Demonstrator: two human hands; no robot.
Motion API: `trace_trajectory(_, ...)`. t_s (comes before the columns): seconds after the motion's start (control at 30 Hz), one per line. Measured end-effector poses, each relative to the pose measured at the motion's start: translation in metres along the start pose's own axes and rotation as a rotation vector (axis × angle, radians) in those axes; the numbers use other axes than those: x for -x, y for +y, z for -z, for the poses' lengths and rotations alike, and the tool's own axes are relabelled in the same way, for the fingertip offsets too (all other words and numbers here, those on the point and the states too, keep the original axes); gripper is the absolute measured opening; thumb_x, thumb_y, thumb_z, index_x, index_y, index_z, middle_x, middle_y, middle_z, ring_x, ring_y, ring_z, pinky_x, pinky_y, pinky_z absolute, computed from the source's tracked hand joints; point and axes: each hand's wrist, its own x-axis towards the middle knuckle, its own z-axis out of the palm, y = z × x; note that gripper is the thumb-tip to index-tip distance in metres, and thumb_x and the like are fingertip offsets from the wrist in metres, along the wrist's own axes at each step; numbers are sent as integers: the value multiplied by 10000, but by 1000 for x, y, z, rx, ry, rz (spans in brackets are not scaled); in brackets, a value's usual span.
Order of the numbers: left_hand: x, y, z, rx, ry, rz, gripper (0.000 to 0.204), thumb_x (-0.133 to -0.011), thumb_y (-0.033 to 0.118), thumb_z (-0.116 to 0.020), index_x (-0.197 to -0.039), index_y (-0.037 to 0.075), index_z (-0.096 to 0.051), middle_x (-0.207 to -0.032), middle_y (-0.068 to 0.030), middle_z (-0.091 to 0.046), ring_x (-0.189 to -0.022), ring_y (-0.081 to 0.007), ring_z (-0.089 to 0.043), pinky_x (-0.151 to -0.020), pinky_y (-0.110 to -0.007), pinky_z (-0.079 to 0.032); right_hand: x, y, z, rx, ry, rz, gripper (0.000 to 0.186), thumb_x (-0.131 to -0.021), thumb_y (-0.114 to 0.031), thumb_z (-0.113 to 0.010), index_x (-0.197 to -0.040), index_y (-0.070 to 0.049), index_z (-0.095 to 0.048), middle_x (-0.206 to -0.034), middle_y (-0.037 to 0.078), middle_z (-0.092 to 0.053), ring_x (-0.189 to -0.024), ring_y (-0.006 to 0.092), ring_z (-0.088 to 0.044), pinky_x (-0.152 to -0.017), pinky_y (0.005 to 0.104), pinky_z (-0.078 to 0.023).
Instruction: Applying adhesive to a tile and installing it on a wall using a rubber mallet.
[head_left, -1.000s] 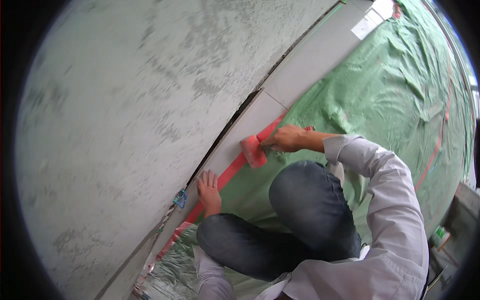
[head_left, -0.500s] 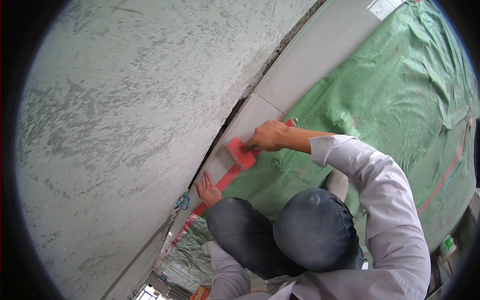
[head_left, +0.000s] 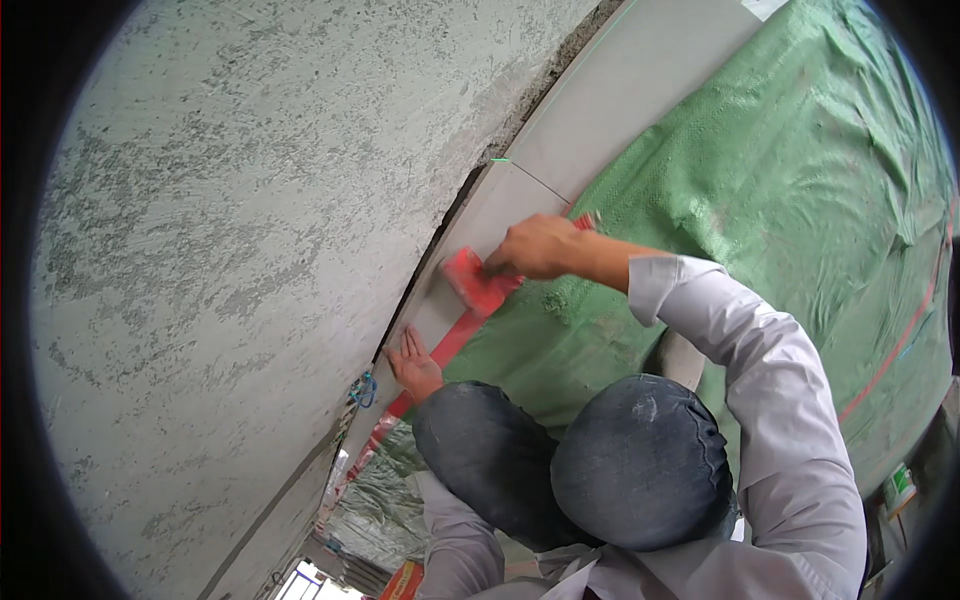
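My right hand is wrapped round the handle of a red mallet. The mallet's blurred head is over a pale tile that lies along the foot of the wall; whether it touches the tile I cannot tell. Nearer to me, my left hand rests on the same strip of tile with its fingers stretched out, close to the wall side. Red tape runs along the tile's other edge, beside the mallet head.
A rough grey wall rises on the left, with a dark gap at its foot. Another tile continues the row farther off. Green woven sheeting covers the floor to the right. Blue cord sits near my left hand.
The view has shifted slightly, and a short green line now shows at the tile joint. My right hand and the mallet appear slightly higher in the picture. My left hand remains flat on the tile.
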Motion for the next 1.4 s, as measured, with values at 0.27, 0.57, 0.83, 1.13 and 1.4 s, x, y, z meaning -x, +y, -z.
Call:
trace_trajectory(0.27,-11,0,14,40,-30,-1,801,-1108,292,-576,-1696,107,-64,-1698,-386,-96,-1569,-483,-266,-1295,-557,-352,-2,2,8,5,-11,-16,318,-988,-334,-628,-1274,-364,-764,-1154,37,-786,-1064,307,-743,-869,467,-603)
trace_trajectory(0.57,-11,-2,13,39,-9,10,815,-1103,279,-586,-1688,67,-59,-1698,-376,-118,-1569,-482,-267,-1297,-560,-347,-3,7,-21,-36,93,17,308,-1006,-382,-633,-1287,-373,-761,-1149,32,-790,-1036,315,-744,-878,455,-601)
trace_trajectory(0.83,-8,1,18,17,15,45,851,-1101,315,-591,-1695,106,-17,-1710,-358,-111,-1578,-470,-257,-1307,-547,-331,-2,1,-25,-78,52,-7,319,-979,-358,-663,-1281,-366,-765,-1143,33,-792,-1036,311,-745,-868,455,-598)
trace_trajectory(1.13,3,-11,0,-32,122,21,804,-1095,291,-590,-1685,89,-82,-1711,-346,-140,-1564,-470,-294,-1286,-553,-368,-6,-4,-27,-86,20,-20,418,-966,-328,-658,-1380,-333,-714,-1216,65,-774,-1072,332,-736,-930,469,-586)
trace_trajectory(1.4,34,-60,-25,229,82,161,902,-1056,376,-660,-1725,206,-79,-1667,-233,-341,-1463,-485,-448,-1204,-614,-410,1,11,-72,137,28,113,430,-1029,-390,-615,-1439,-270,-668,-1319,104,-729,-1125,375,-715,-991,492,-570)
